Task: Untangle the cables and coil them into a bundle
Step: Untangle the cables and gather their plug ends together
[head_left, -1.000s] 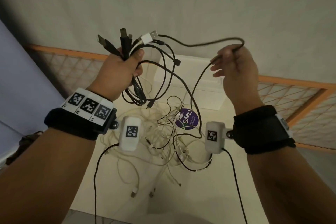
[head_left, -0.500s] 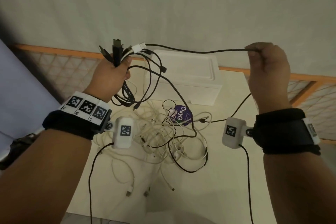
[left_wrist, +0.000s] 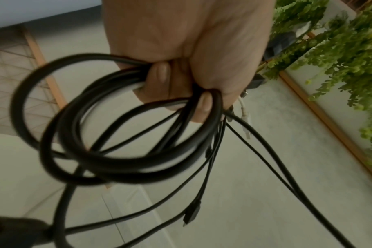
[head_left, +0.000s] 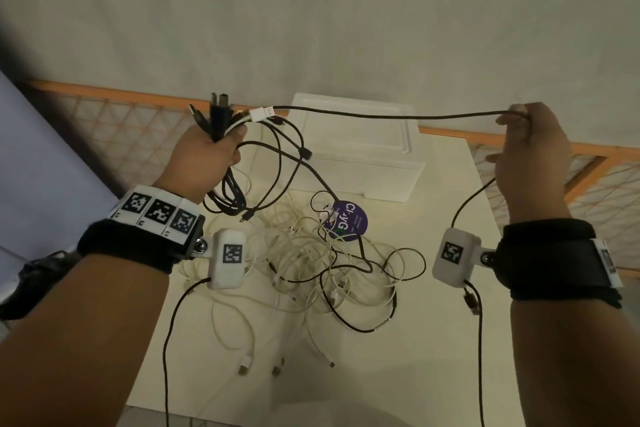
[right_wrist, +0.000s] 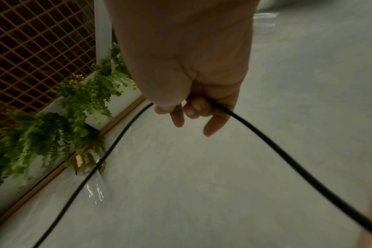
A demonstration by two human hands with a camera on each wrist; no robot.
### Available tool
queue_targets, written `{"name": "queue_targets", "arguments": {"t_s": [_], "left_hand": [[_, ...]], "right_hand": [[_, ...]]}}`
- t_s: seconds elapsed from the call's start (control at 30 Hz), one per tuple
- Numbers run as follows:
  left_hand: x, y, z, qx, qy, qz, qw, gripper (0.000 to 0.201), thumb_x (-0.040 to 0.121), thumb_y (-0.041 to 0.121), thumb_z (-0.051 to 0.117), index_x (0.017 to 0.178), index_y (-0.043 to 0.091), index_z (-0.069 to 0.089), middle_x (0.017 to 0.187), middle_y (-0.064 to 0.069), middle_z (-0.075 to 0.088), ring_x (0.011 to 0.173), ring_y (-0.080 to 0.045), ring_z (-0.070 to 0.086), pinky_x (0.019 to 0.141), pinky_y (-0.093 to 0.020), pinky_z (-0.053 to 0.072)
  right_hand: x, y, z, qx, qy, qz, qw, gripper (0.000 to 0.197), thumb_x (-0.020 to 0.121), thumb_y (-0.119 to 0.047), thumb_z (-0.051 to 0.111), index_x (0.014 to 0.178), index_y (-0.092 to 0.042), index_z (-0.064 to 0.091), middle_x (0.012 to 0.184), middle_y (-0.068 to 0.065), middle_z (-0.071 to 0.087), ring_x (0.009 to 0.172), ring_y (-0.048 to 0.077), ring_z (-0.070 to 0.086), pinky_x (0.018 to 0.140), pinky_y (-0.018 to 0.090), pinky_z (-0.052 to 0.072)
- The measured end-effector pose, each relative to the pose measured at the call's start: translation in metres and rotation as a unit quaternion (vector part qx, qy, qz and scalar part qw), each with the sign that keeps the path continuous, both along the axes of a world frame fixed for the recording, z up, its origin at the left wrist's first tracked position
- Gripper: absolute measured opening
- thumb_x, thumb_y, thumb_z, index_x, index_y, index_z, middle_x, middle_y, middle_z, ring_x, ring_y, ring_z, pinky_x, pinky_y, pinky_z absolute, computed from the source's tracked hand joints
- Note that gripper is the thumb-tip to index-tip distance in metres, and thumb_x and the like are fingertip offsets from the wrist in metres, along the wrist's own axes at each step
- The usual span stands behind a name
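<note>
Cables (head_left: 311, 253) tangled beside white box (head_left: 363, 156).

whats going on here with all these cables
A person is sorting a tangle of cables over a white table. The left hand grips a bundle of black cables already looped together, plug ends sticking up past the fingers. The right hand pinches one thin black cable, stretched nearly level between the two hands. A pile of white and black cables lies tangled on the table, beside a white box and a purple round tag.
</note>
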State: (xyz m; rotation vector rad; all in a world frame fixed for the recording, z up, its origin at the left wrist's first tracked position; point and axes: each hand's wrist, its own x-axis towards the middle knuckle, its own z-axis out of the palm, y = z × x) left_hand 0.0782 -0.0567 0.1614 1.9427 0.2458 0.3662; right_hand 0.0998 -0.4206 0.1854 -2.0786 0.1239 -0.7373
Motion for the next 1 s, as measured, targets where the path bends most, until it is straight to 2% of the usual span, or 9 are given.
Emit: {"name": "queue_targets", "arguments": {"t_s": [0.17,0.27,0.4,0.5,0.6,0.73,0.8,0.9,1.0], "left_hand": [[-0.001,0.001,-0.002,-0.026,0.006,-0.006,1.000,0.018,0.092,0.036,0.059,0.080,0.024,0.061,0.053,0.007,0.049,0.041,-0.002,0.042,0.045,-0.021,0.032],[-0.008,-0.008,0.001,0.023,0.008,-0.046,0.999,0.009,0.088,0.038,0.065,0.081,0.032,0.066,0.044,0.011,0.056,0.039,0.001,0.046,0.050,-0.026,0.032],[-0.010,-0.013,0.006,0.006,-0.009,-0.011,1.000,0.024,0.080,0.031,0.074,0.075,0.010,0.066,0.036,0.015,0.045,0.034,0.003,0.040,0.039,-0.013,0.027],[-0.005,-0.008,0.007,-0.090,-0.024,0.001,0.996,0.024,0.081,0.038,0.073,0.074,0.016,0.066,0.057,0.002,0.065,0.046,-0.014,0.041,0.040,-0.023,0.023],[-0.005,-0.018,0.012,-0.188,-0.046,-0.024,0.981,0.026,0.092,0.034,0.061,0.070,0.021,0.053,0.046,0.007,0.044,0.045,-0.010,0.028,0.042,-0.024,0.018],[-0.013,-0.052,0.028,-0.267,-0.066,-0.147,0.950,0.043,0.093,0.038,0.052,0.054,0.024,0.044,0.045,0.008,0.034,0.041,-0.007,0.024,0.040,-0.020,0.020],[-0.017,-0.067,0.040,-0.280,-0.071,-0.203,0.936,0.047,0.091,0.039,0.050,0.047,0.025,0.039,0.043,0.008,0.033,0.039,-0.007,0.021,0.041,-0.021,0.016],[-0.020,-0.063,0.058,-0.309,-0.100,-0.221,0.919,0.049,0.093,0.038,0.049,0.047,0.026,0.041,0.045,0.012,0.030,0.040,-0.004,0.021,0.039,-0.021,0.014],[-0.019,-0.027,0.073,-0.397,-0.136,-0.119,0.900,0.046,0.095,0.042,0.049,0.053,0.023,0.045,0.048,0.009,0.027,0.039,-0.004,0.020,0.036,-0.019,0.016]], "right_hand": [[0.004,-0.010,-0.007,-0.147,0.003,-0.016,0.989,0.031,0.093,-0.030,0.045,0.097,-0.005,0.064,0.090,0.015,0.062,0.084,0.030,0.055,0.070,0.032,0.040],[0.005,-0.024,-0.027,-0.198,0.157,-0.055,0.966,0.036,0.070,-0.035,0.045,0.095,-0.022,0.066,0.101,0.011,0.063,0.089,0.032,0.059,0.081,0.042,0.052],[-0.001,-0.023,-0.049,-0.214,0.335,-0.061,0.916,0.044,0.068,-0.035,0.054,0.110,-0.027,0.061,0.120,0.007,0.057,0.104,0.031,0.057,0.095,0.049,0.045],[-0.002,-0.003,-0.044,-0.166,0.299,0.008,0.940,0.043,0.077,-0.024,0.062,0.120,-0.021,0.058,0.131,0.008,0.051,0.108,0.027,0.056,0.091,0.034,0.042],[-0.020,0.045,-0.024,-0.126,0.195,0.133,0.964,0.051,0.079,-0.033,0.072,0.126,-0.024,0.053,0.132,-0.006,0.045,0.117,0.012,0.046,0.096,0.025,0.033],[-0.047,0.137,-0.017,-0.168,0.185,0.378,0.891,0.099,0.064,-0.058,0.077,0.144,-0.022,0.030,0.144,-0.008,0.038,0.130,0.008,0.036,0.113,0.032,0.020],[-0.045,0.168,-0.035,-0.235,0.173,0.419,0.860,0.082,0.074,-0.047,0.074,0.139,-0.017,0.034,0.131,0.000,0.054,0.123,0.015,0.048,0.118,0.043,0.010],[-0.030,0.172,-0.057,-0.311,0.145,0.400,0.850,0.021,0.085,-0.020,0.060,0.103,-0.013,0.053,0.089,0.001,0.065,0.092,0.025,0.062,0.116,0.049,0.012],[-0.012,0.139,-0.067,-0.332,0.150,0.359,0.859,0.011,0.091,-0.023,0.054,0.100,-0.021,0.060,0.089,-0.002,0.069,0.087,0.022,0.064,0.114,0.043,0.021]]}}
